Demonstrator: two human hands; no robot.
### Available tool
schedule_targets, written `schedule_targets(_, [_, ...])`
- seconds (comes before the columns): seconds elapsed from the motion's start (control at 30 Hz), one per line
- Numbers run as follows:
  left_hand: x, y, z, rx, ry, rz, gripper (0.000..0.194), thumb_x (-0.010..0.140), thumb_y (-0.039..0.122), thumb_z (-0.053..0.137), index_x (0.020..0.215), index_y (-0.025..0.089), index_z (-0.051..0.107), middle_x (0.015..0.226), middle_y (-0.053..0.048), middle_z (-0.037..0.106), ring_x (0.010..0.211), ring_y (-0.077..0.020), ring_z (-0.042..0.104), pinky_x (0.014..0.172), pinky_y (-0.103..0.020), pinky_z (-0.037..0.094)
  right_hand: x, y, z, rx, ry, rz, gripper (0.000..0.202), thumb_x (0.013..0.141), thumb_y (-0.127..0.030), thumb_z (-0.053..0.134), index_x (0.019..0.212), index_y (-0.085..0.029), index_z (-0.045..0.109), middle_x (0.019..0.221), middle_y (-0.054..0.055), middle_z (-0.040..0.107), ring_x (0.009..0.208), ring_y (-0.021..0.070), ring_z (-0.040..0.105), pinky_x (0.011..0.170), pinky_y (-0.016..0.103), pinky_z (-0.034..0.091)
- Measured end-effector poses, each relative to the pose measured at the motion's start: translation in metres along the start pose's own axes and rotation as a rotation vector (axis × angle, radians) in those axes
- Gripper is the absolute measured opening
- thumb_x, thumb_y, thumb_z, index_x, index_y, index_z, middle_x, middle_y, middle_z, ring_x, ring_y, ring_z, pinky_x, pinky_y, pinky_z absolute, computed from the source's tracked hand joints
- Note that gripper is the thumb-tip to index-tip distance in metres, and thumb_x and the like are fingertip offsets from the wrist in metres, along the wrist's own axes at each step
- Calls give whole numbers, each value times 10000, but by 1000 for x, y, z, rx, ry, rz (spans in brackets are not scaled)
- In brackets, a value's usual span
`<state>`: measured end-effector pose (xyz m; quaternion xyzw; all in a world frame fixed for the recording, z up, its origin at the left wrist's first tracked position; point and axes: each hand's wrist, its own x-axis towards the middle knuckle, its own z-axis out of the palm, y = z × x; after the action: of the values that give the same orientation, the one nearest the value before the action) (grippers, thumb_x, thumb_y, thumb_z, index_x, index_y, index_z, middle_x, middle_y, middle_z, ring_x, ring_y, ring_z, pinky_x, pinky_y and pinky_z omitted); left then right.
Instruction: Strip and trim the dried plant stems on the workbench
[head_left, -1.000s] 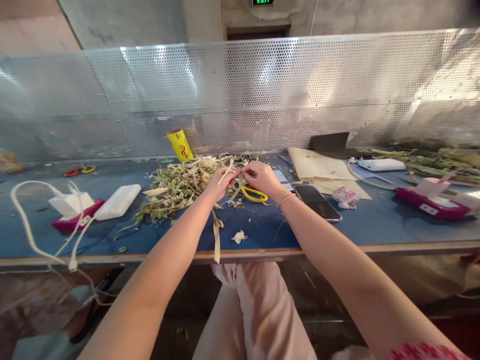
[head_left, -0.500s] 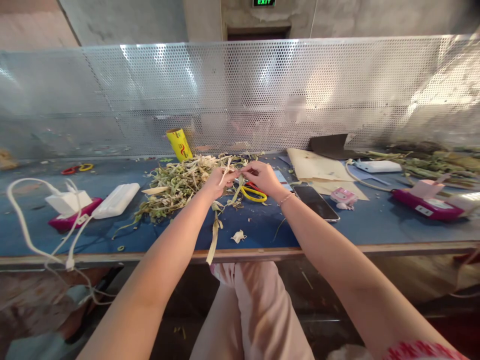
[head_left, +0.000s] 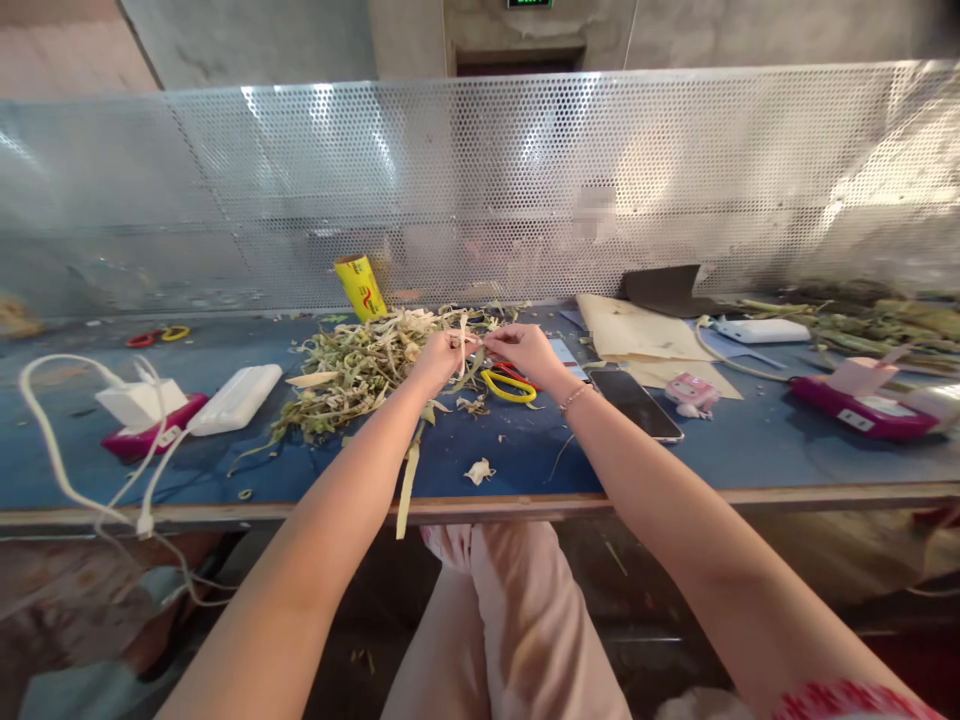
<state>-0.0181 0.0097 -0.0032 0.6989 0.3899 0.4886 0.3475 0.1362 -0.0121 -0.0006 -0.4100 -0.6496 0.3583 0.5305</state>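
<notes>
My left hand (head_left: 441, 360) is closed on a pale dried plant strip (head_left: 463, 333), beside the heap of dried plant strips (head_left: 352, 372) on the blue table. Fingertips of my right hand (head_left: 521, 348) are pinched together close to the left fingertips, on the same plant piece as far as I can see; a greenish end dangles between the hands. A long strip (head_left: 408, 485) hangs below my left wrist, over the table's front edge. Just beneath my right hand lie scissors (head_left: 510, 386) with yellow and red handles, their blades hidden.
A yellow tube (head_left: 360, 288) stands behind the heap. Right of my hands lie a phone (head_left: 636, 403), brown paper (head_left: 637, 330) and a pink trinket (head_left: 691, 395). Power strips (head_left: 154, 425) with cables sit at both sides. A perforated metal screen (head_left: 480, 190) closes the back.
My left hand has turned slightly, and the strip in it now stands more upright. The long hanging strip has swung left. My right hand stays pinched at nearly the same place.
</notes>
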Motion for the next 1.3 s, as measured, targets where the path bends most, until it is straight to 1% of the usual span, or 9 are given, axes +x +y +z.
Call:
schedule_targets(0.1, [0,0,-1,63,-48,4,261,638,382,634,737,141,644,469,41,441,453,-71,371,485,-221,312,0,0,0,13,-12,53,72,657,-221,625,660,-151,644,599,18,637,577,108,585,614,251,495])
schedule_targets(0.2, [-2,5,-1,105,-47,28,275,629,381,627,742,131,653,496,27,489,526,-96,443,554,-234,359,1,3,0,-48,-9,32,65,663,-198,594,645,-145,627,599,22,633,569,111,583,609,257,494])
schedule_targets(0.4, [-5,8,3,48,-21,-30,276,614,392,643,714,135,642,452,40,443,482,-81,394,515,-222,334,-1,4,-1,-411,90,-280,125,666,-185,528,669,-156,649,663,32,649,633,130,576,634,264,452])
schedule_targets(0.53, [-3,5,3,-49,-8,-75,259,599,382,675,627,132,614,466,33,447,449,-60,353,475,-213,293,-3,5,-1,-437,89,-353,146,669,-187,517,692,-167,660,694,29,658,649,130,575,637,261,444])
schedule_targets(0.73, [-2,4,1,-40,-41,22,234,600,359,678,642,139,610,501,31,460,492,-73,385,499,-211,299,-4,5,1,-200,68,-213,155,663,-194,534,731,-169,671,672,32,659,630,138,598,619,279,471])
schedule_targets(0.9, [-3,8,-1,69,22,120,182,632,321,652,675,149,609,539,30,488,522,-82,416,533,-211,323,-6,-2,1,-92,56,-144,147,662,-227,581,752,-172,683,699,41,667,663,148,620,646,293,492])
schedule_targets(1.0, [-5,11,-2,129,49,171,147,634,285,649,651,150,594,558,27,500,530,-83,420,544,-211,325,-6,-4,3,-1,45,-102,153,665,-296,610,721,-168,673,652,24,647,612,118,595,646,281,496])
schedule_targets(1.13, [-7,15,0,188,54,191,97,645,238,639,642,154,589,542,28,494,514,-81,397,537,-212,308,-3,-4,5,167,64,31,214,603,-363,673,598,-157,618,551,1,591,528,82,540,580,244,491])
schedule_targets(1.3, [-7,14,1,140,55,182,140,621,250,671,619,157,567,561,23,506,537,-85,418,551,-214,318,-3,-3,6,269,50,107,227,534,-345,731,634,-157,652,565,6,604,517,72,518,545,231,477])
